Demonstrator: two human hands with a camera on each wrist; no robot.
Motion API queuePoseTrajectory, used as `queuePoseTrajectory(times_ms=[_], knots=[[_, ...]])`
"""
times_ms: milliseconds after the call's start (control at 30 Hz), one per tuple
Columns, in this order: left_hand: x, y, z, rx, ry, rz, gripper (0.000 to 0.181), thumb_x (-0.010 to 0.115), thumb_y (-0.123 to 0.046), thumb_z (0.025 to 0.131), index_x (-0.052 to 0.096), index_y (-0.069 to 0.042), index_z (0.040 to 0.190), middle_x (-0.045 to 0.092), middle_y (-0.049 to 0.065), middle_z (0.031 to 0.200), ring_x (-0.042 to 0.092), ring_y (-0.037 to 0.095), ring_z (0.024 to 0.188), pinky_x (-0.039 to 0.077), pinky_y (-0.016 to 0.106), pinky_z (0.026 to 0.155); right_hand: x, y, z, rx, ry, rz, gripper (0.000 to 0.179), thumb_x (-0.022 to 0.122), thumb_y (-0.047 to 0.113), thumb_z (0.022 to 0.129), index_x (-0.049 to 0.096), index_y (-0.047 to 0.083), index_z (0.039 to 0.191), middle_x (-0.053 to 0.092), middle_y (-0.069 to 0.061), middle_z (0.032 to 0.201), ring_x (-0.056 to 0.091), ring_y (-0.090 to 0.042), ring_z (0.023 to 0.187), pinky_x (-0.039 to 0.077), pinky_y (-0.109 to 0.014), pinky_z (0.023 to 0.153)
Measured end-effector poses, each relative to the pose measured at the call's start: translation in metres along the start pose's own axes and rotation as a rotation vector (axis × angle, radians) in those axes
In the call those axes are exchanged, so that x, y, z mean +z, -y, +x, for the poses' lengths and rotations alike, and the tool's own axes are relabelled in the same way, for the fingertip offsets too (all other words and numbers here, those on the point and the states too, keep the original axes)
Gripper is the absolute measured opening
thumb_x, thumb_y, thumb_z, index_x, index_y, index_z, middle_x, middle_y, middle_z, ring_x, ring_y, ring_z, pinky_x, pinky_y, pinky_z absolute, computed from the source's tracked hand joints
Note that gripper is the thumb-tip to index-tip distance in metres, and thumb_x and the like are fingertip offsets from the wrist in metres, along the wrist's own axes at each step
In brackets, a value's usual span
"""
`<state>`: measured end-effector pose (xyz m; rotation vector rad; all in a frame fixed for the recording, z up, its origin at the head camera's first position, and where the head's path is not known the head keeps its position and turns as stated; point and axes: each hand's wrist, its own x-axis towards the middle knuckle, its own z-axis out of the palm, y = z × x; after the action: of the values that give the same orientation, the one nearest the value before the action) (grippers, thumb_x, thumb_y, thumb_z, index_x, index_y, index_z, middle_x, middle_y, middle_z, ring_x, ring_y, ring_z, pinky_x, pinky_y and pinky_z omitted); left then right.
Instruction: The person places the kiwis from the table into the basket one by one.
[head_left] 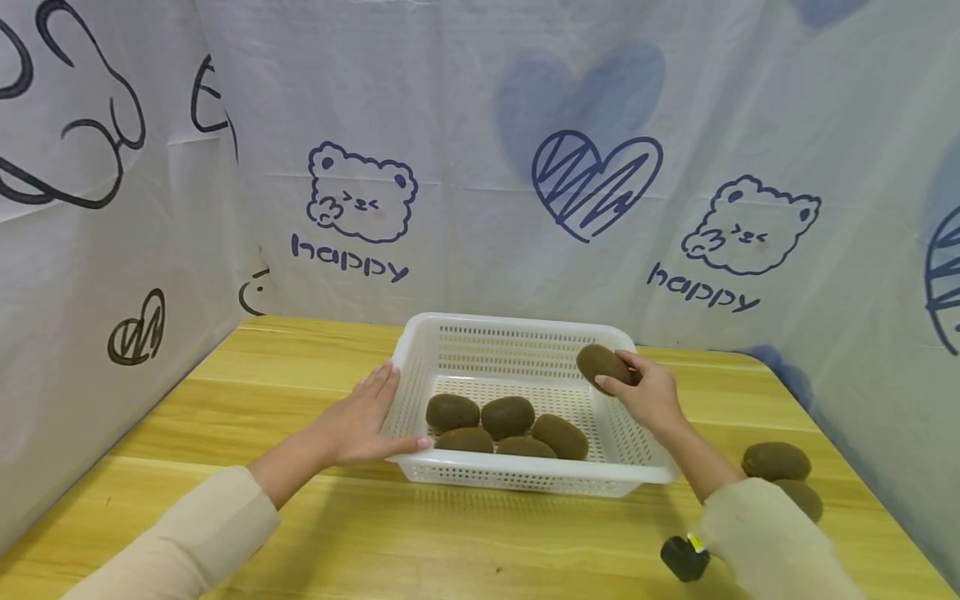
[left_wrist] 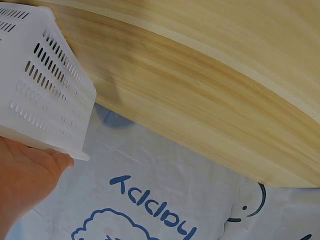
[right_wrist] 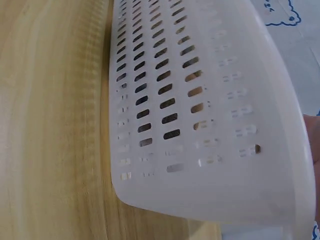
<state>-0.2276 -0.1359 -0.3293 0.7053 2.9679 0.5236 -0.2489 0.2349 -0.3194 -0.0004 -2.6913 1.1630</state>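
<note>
A white plastic basket (head_left: 525, 468) with slotted walls sits on the table. Several brown kiwis (head_left: 507, 417) lie inside, gathered toward its front. My right hand (head_left: 651, 398) pinches another kiwi (head_left: 600, 369) between thumb and fingers over the basket's back right part. Across the front left corner, my left hand (head_left: 360, 421) is spread with fairly straight fingers along the left rim and its thumb on the front rim. The left wrist view has that hand against the outer wall. Only a sliver of the right hand (right_wrist: 314, 150) shows past the rim in the right wrist view.
Two more kiwis (head_left: 777, 461) lie on the wooden table (head_left: 420, 550) to the right, the nearer one partly behind the right sleeve. Near that sleeve is a small black object (head_left: 682, 558) with a yellow-green mark. A printed white cloth (head_left: 480, 167) hangs behind and around the table.
</note>
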Motion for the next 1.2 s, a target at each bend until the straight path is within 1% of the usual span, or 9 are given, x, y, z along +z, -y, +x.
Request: queuePoseTrajectory(times_ms=[133, 267, 467, 567, 667, 800, 867, 1067, 1200], knots=[[0.000, 0.000, 0.000, 0.000, -0.002, 0.000, 0.108, 0.053, -0.066, 0.079, 0.011, 0.009, 0.145, 0.005, 0.025, 0.153, 0.012, 0.042, 0.141, 0.017, 0.051, 0.115, 0.009, 0.001, 0.002, -0.043, 0.047, -0.054, 0.054, 0.064, 0.015, 0.086, 0.046, -0.009, 0.130, 0.051, -0.030, 0.128, 0.054, -0.042, 0.112, 0.047, -0.049, 0.094], [0.001, 0.001, 0.000, 0.000, -0.006, 0.001, 0.108, 0.053, -0.067, 0.079, 0.011, 0.009, 0.145, 0.005, 0.025, 0.153, 0.012, 0.043, 0.141, 0.018, 0.051, 0.115, 0.019, -0.001, 0.005, -0.083, 0.091, -0.141, 0.050, 0.065, 0.013, 0.085, 0.050, -0.012, 0.125, 0.055, -0.031, 0.122, 0.056, -0.042, 0.108, 0.048, -0.048, 0.091], [0.001, 0.000, 0.000, 0.006, -0.008, 0.002, 0.108, 0.053, -0.066, 0.079, 0.011, 0.009, 0.145, 0.005, 0.025, 0.153, 0.013, 0.043, 0.141, 0.018, 0.051, 0.115, 0.028, -0.005, 0.007, -0.115, 0.200, -0.252, 0.045, 0.066, 0.009, 0.083, 0.052, -0.017, 0.117, 0.056, -0.033, 0.118, 0.053, -0.045, 0.110, 0.046, -0.049, 0.095], [0.001, 0.000, 0.000, 0.004, -0.007, 0.001, 0.108, 0.053, -0.066, 0.079, 0.011, 0.008, 0.145, 0.005, 0.025, 0.153, 0.013, 0.043, 0.141, 0.018, 0.052, 0.115, 0.029, -0.007, 0.007, -0.125, 0.247, -0.290, 0.041, 0.065, 0.007, 0.082, 0.053, -0.018, 0.112, 0.058, -0.032, 0.112, 0.056, -0.043, 0.104, 0.046, -0.049, 0.092], [0.001, 0.000, 0.000, 0.003, -0.010, -0.002, 0.108, 0.053, -0.066, 0.079, 0.011, 0.008, 0.145, 0.005, 0.025, 0.153, 0.013, 0.043, 0.140, 0.018, 0.052, 0.115, 0.030, -0.006, 0.006, -0.111, 0.293, -0.323, 0.038, 0.064, 0.007, 0.083, 0.052, -0.018, 0.110, 0.059, -0.031, 0.106, 0.058, -0.041, 0.098, 0.049, -0.047, 0.087], [0.001, 0.000, 0.000, 0.003, -0.012, -0.006, 0.108, 0.054, -0.066, 0.079, 0.012, 0.009, 0.145, 0.005, 0.025, 0.153, 0.013, 0.043, 0.140, 0.018, 0.052, 0.115, 0.030, -0.005, 0.004, -0.108, 0.344, -0.364, 0.038, 0.063, 0.007, 0.085, 0.050, -0.018, 0.110, 0.058, -0.032, 0.106, 0.056, -0.043, 0.101, 0.048, -0.048, 0.088], [0.001, 0.000, -0.001, 0.002, -0.011, -0.004, 0.108, 0.054, -0.066, 0.079, 0.012, 0.009, 0.145, 0.005, 0.026, 0.153, 0.014, 0.044, 0.140, 0.018, 0.052, 0.115, 0.030, -0.004, 0.003, -0.111, 0.357, -0.376, 0.037, 0.063, 0.007, 0.085, 0.049, -0.017, 0.110, 0.058, -0.032, 0.106, 0.056, -0.044, 0.102, 0.048, -0.049, 0.089], [0.001, 0.000, -0.001, -0.003, -0.010, -0.004, 0.108, 0.054, -0.066, 0.079, 0.012, 0.009, 0.145, 0.005, 0.025, 0.153, 0.014, 0.044, 0.140, 0.018, 0.052, 0.115, 0.031, -0.004, 0.003, -0.083, 0.385, -0.413, 0.036, 0.067, 0.006, 0.082, 0.050, -0.013, 0.107, 0.061, -0.026, 0.098, 0.059, -0.037, 0.094, 0.051, -0.044, 0.081], [0.001, 0.000, -0.001, -0.005, -0.010, -0.005, 0.108, 0.054, -0.066, 0.079, 0.012, 0.008, 0.145, 0.006, 0.025, 0.153, 0.014, 0.043, 0.140, 0.019, 0.052, 0.115, 0.030, -0.005, 0.003, -0.100, 0.356, -0.412, 0.039, 0.067, 0.005, 0.081, 0.051, -0.015, 0.111, 0.061, -0.030, 0.102, 0.059, -0.041, 0.098, 0.051, -0.045, 0.085]])
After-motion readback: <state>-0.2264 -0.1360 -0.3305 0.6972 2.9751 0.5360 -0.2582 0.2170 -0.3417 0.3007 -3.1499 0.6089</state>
